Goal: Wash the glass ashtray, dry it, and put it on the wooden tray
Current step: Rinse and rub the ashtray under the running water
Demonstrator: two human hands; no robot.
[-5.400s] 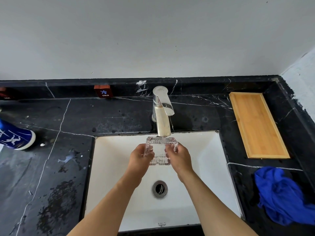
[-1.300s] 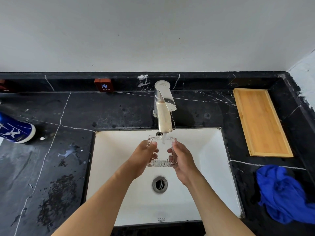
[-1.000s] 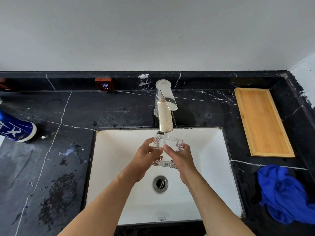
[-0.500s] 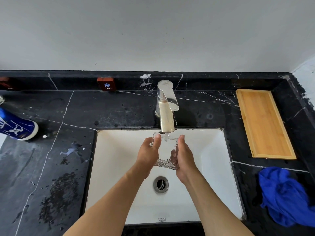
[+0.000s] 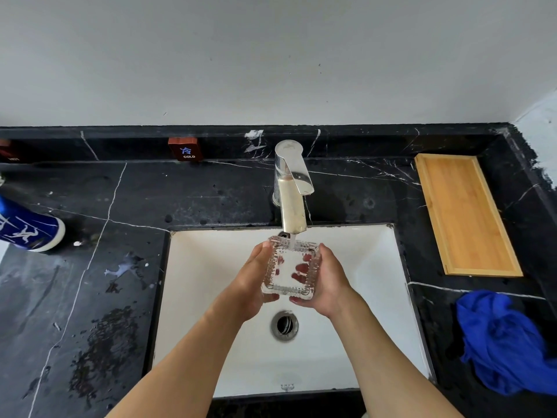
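The square ribbed glass ashtray [image 5: 291, 268] is held over the white sink [image 5: 376, 260], right under the faucet spout [image 5: 292, 191], with water running into it. My left hand [image 5: 251, 282] grips its left side and my right hand [image 5: 328, 282] its right side; fingertips show through the glass from underneath. The wooden tray [image 5: 465, 214] lies on the black counter at the far right, with nothing on it. A crumpled blue cloth [image 5: 506, 342] lies on the counter in front of the tray.
The sink drain [image 5: 284, 324] sits below my hands. A blue patterned container [image 5: 28, 229] stands at the left edge of the counter. Wet patches [image 5: 102, 348] mark the counter left of the sink. A small red "COLD" sign [image 5: 184, 149] leans on the backsplash.
Both hands have turned the ashtray under the stream; its hollow now faces up towards me, with my fingers spread beneath it instead of pinching its edges.
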